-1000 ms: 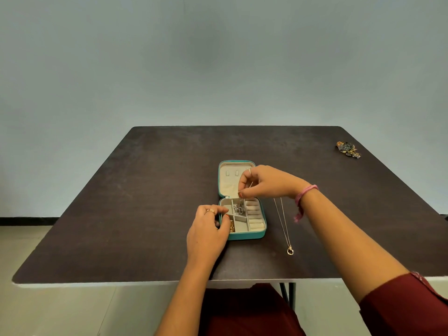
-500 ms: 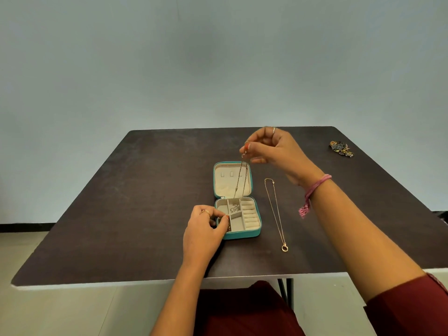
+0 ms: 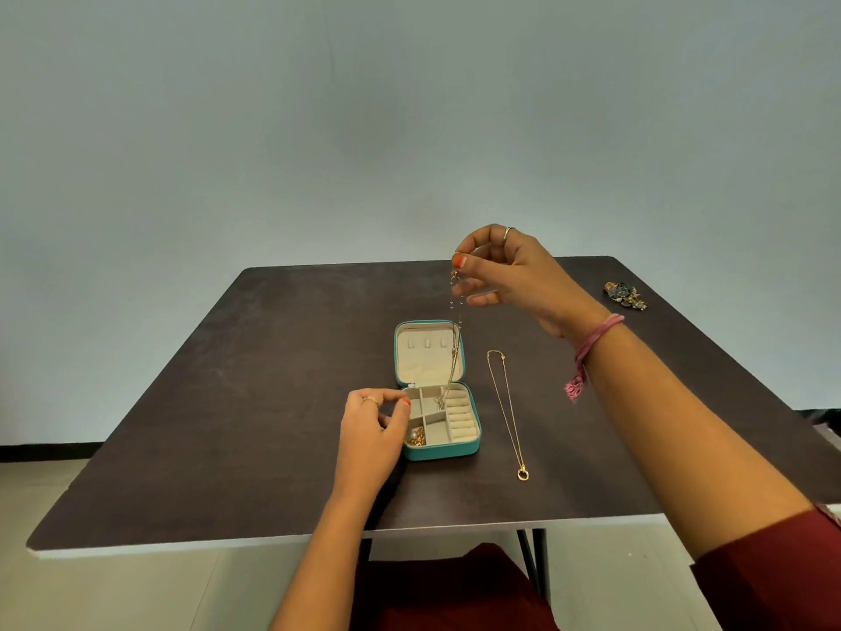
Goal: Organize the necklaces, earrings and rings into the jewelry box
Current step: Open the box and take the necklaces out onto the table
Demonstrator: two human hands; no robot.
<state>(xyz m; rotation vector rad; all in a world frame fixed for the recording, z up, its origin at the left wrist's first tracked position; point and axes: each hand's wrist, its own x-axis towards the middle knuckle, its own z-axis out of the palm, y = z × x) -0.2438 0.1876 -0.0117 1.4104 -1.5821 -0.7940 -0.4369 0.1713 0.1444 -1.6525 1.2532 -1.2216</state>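
The left hand (image 3: 371, 430) sits at the left edge of the jewelry box (image 3: 439, 423), its fingers curled inward with thumb and forefinger tips nearly meeting. Whether they pinch anything cannot be told; the fingertips lie against the box's left rim. Just right of this hand, in the near-left compartment, lies a small heap of gold jewelry (image 3: 416, 437), too tangled to count.

One jewelry box is present, teal outside and cream inside, lying open on the dark table (image 3: 227, 425) with its lid flat beyond the base. The base shows several small compartments and a column of ring rolls along its right side.

Above and right of the box, the right hand (image 3: 509, 271) is raised off the table, thumb and forefinger closed tight on the top of a silver necklace (image 3: 455, 339). The chain hangs straight down from that pinch, passing in front of the lid, and its lower end reaches the far-middle compartment of the base. The other fingers are loosely curled.

Below and right of this grip, one gold necklace (image 3: 507, 412) lies stretched out on the table just beside the box, its ring pendant at the near end. That makes two necklaces clearly seen. Far right of the raised hand, near the table's corner, lies one cluster of dark ornate jewelry (image 3: 624, 294).
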